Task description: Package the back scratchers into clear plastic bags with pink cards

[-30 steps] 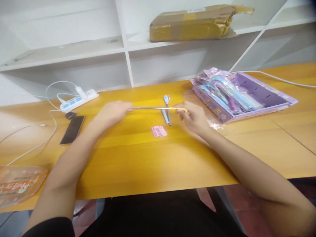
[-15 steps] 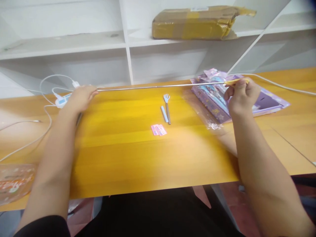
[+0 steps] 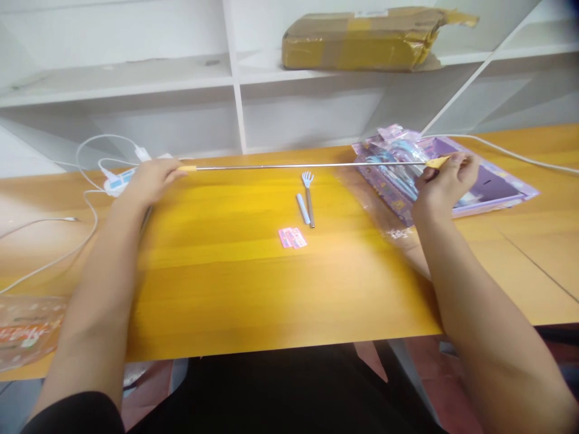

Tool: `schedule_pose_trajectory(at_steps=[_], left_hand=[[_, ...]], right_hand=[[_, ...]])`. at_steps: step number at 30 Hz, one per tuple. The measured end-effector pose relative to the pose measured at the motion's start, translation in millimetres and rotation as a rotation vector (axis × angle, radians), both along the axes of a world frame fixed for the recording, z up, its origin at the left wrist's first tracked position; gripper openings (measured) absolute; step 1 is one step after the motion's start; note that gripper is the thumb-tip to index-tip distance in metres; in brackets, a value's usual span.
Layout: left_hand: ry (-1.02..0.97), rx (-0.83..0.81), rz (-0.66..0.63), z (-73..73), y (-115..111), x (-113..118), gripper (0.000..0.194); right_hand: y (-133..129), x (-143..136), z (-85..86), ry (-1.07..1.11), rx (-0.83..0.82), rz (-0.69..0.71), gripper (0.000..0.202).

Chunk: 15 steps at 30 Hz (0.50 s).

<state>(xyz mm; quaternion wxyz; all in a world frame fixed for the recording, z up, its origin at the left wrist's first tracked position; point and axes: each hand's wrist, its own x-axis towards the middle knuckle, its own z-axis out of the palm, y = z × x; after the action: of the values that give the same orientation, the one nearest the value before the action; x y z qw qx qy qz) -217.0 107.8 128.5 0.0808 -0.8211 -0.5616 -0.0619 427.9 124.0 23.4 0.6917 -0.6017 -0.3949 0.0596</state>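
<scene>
A yellow-ended telescopic back scratcher [image 3: 298,166] is stretched out level above the table, its thin metal rod spanning the gap between my hands. My left hand [image 3: 156,179] is closed round one yellow end. At the other side, my right hand [image 3: 446,178] pinches the opposite yellow end, which widens toward the fingers and is partly hidden by them. Below the rod lies a small blue-clawed back scratcher [image 3: 308,199] with a metal shaft. A light blue tube [image 3: 303,209] rests beside it. Two overlapping pink cards [image 3: 292,237] lie nearer to me.
Behind my right hand is a purple box [image 3: 491,187] with wrapped blue items [image 3: 398,160]. A power strip [image 3: 118,181] with white cables stands by my left hand. A clear printed bag [image 3: 29,331] lies front left. A taped carton [image 3: 362,42] sits on the white shelf [image 3: 149,78].
The rod has gone from slightly slanted to nearly level, its right end lower and its left yellow end now showing. My right hand has turned a little. The view has shifted slightly.
</scene>
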Motion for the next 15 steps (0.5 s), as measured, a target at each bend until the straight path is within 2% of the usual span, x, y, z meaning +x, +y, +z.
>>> schedule_pose_trajectory(at_steps=[2, 4, 7, 9, 12, 15], left_hand=[[-0.037, -0.022, -0.017, 0.4, -2.9, 13.8, 0.066], [-0.045, -0.059, -0.050, 2.3, -8.6, 35.2, 0.059], [-0.039, -0.106, -0.098, 5.3, -25.7, 78.0, 0.049], [-0.076, -0.137, -0.148, 3.7, -42.6, 109.3, 0.047], [-0.060, -0.171, -0.235, -6.5, -69.3, 150.5, 0.046], [0.004, -0.180, -0.286, -18.0, -84.6, 172.2, 0.046]], right_hand=[[-3.4, -10.1, 1.5, -0.013, -0.027, 0.033, 0.019], [-8.6, -28.0, 2.7, -0.026, -0.033, 0.136, 0.024], [-26.1, -70.8, 3.6, -0.038, 0.094, 0.343, 0.035], [-46.9, -105.8, 2.7, -0.030, 0.149, 0.478, 0.039], [-85.7, -154.8, -1.9, -0.038, 0.043, 0.674, 0.032], [-115.0, -183.1, -6.7, -0.099, -0.041, 0.828, 0.029]])
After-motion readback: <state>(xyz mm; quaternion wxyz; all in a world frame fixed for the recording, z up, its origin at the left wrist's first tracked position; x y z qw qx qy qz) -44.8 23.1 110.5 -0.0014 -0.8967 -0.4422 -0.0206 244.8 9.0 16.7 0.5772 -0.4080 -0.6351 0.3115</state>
